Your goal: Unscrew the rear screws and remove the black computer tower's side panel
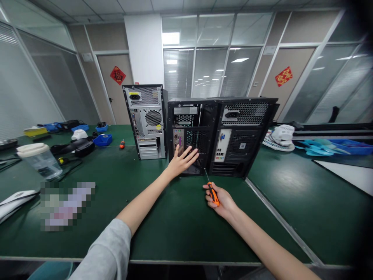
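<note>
Three computer towers stand upright on the green table, their backs facing me. Against the back of the middle computer tower [194, 134] lies my left hand [183, 160], open with its fingers spread. My right hand [220, 198] is closed around the handle of an orange and black screwdriver [214, 194]. The screwdriver's thin shaft points up and away, its tip at the lower right edge of the middle tower; whether it sits in a screw is too small to tell. Touching on the right is a black computer tower [247, 140], and a silver-backed computer tower [147, 120] stands to the left.
A second orange screwdriver [122, 144] lies left of the towers. Blue bins [103, 140], a clear water jug [39, 161] and cables are farther left. On the right are a white roll-like object [282, 136] and a blue tray [349, 147]. A metal seam [279, 217] crosses the green table [175, 233].
</note>
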### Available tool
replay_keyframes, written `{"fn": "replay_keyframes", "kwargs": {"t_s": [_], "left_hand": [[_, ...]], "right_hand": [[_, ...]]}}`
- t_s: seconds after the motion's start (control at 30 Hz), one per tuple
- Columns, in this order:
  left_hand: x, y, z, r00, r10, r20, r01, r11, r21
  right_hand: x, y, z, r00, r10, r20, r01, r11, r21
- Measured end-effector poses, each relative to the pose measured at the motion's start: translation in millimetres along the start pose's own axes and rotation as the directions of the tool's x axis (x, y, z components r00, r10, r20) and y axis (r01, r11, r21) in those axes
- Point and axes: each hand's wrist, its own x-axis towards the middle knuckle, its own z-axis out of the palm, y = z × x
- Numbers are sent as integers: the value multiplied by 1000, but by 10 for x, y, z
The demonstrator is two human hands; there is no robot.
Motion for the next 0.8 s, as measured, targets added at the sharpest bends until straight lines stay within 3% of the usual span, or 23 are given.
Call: {"fn": "replay_keyframes", "kwargs": {"t_s": [0.23,0.67,0.8], "left_hand": [[12,6,-19,999,-1,-40,2,1000,26],[5,16,-21,1000,-10,-8,10,1000,5],[19,20,-35,999,-9,-44,11,1000,30]], "right_hand": [[49,25,-7,994,-104,-16,103,994,-45],[47,47,-32,980,-188,-67,178,975,-133],[46,52,-19,976,-206,-78,193,970,-146]]}}
